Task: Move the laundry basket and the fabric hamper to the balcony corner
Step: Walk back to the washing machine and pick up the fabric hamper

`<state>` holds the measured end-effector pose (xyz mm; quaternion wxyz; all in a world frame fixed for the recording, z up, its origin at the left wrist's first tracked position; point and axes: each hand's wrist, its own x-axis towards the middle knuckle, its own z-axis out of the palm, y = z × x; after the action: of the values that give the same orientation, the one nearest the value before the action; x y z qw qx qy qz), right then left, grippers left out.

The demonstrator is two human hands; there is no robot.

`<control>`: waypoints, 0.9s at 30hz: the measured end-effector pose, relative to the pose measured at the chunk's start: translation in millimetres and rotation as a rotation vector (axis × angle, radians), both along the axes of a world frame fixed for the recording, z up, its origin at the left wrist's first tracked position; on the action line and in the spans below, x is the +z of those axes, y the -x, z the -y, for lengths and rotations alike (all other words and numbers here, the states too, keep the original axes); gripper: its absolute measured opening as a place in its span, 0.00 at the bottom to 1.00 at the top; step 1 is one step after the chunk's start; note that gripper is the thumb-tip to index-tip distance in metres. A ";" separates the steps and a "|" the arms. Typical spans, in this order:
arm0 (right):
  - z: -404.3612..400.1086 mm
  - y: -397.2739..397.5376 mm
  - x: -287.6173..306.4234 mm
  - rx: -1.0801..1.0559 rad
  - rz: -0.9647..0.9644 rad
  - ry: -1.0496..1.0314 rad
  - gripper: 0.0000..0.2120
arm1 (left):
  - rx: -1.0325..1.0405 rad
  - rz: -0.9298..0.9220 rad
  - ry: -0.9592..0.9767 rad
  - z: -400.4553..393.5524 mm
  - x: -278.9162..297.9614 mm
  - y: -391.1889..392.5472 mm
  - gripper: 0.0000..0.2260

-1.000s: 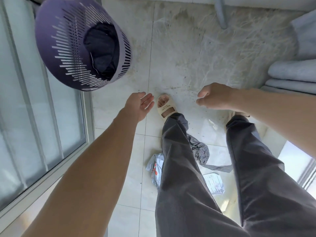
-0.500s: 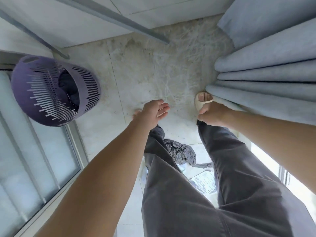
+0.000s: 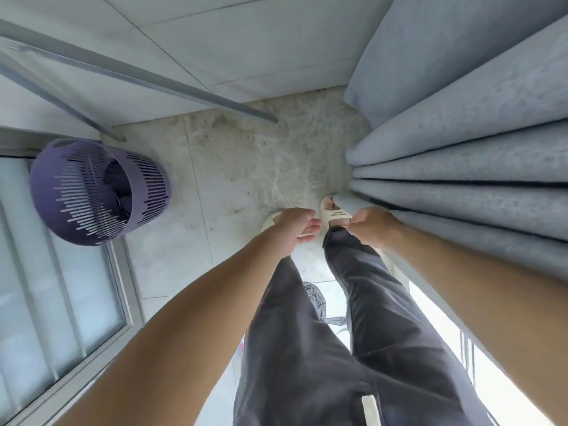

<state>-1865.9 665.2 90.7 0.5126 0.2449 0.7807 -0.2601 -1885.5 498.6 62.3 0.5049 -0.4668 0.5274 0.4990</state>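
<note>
Bare forearms, dark grey trousers (image 3: 384, 348) with pale pocket tab, cream slide sandals (image 3: 333, 214)

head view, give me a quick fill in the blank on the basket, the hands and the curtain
1. The slatted laundry basket is coloured ____.
2. Inside the basket lies a piece of ____ clothing.
3. The left hand is open and holds ____.
4. The pleated curtain hangs on the person's ____ side.

Missing words: purple; dark; nothing; right
</note>
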 end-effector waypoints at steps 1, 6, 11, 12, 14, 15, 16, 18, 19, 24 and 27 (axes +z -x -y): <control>-0.9 -0.7 5.6 -0.012 -0.017 0.004 0.09 | -0.044 0.004 0.012 3.0 7.3 -4.8 0.12; 0.3 -7.6 49.3 -0.002 -0.097 0.048 0.04 | -0.117 -0.003 0.039 28.8 44.9 -7.1 0.07; 0.8 -9.7 88.4 -0.010 -0.141 0.071 0.05 | -0.194 -0.060 0.173 43.1 75.1 9.3 0.08; 1.6 -11.2 92.7 -0.019 -0.144 0.085 0.07 | -0.206 -0.074 0.170 44.8 76.9 9.9 0.10; 0.0 -9.5 110.7 0.010 -0.160 0.090 0.11 | -0.224 -0.121 0.148 39.4 86.1 16.6 0.14; -1.0 -9.2 118.1 0.032 -0.151 0.091 0.12 | -0.236 -0.128 0.134 34.8 91.6 17.3 0.15; -3.0 -8.2 126.5 0.049 -0.143 0.088 0.12 | -0.245 -0.136 0.127 27.5 99.2 18.4 0.15; -11.0 -5.6 145.9 0.052 -0.132 0.079 0.13 | -0.258 -0.163 0.122 12.6 111.0 18.1 0.14; -16.1 -3.1 155.8 0.059 -0.139 0.069 0.14 | -0.274 -0.177 0.109 5.2 117.0 18.4 0.14; -46.3 16.4 204.4 0.084 -0.252 0.001 0.15 | -0.418 -0.236 0.005 -24.3 164.8 32.3 0.11; -57.3 22.7 226.8 0.032 -0.285 0.017 0.15 | -0.457 -0.300 0.031 -32.1 186.3 48.2 0.11</control>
<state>-1888.6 722.6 317.5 0.4028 0.1885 0.8472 -0.2907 -1933.6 530.6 248.7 0.5137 -0.2641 0.6955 0.4275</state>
